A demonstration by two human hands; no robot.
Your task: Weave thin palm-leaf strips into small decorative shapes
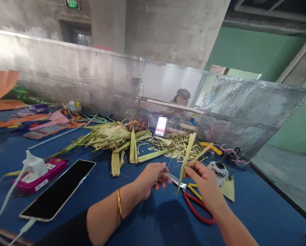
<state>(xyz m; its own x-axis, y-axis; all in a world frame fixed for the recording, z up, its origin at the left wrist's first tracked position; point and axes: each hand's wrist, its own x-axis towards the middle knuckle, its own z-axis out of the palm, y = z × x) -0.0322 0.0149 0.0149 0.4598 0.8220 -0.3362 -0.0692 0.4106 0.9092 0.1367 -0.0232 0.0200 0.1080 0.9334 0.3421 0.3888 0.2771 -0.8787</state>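
Observation:
My right hand (203, 181) pinches a folded, pale green strip of dried husk (187, 153) between thumb and fingers. The strip stands upright, its narrow end pointing down. Left of it, my left hand (153, 179) has its fingers curled and the thumb near the index finger; whatever may be between them is hidden or too small to name. Scissors (200, 218) with a red handle loop and a yellow one lie on the blue table beneath my right hand. Their blades point toward my left fingertips; I cannot tell whether they touch.
A heap of husks (104, 136) and a pile of shredded scraps (178, 145) lie along the perforated metal screen (91, 75). At left are a phone (60, 188) on a cable and a magenta power strip (50, 174). White thread (218, 171) sits right. Someone is behind the screen.

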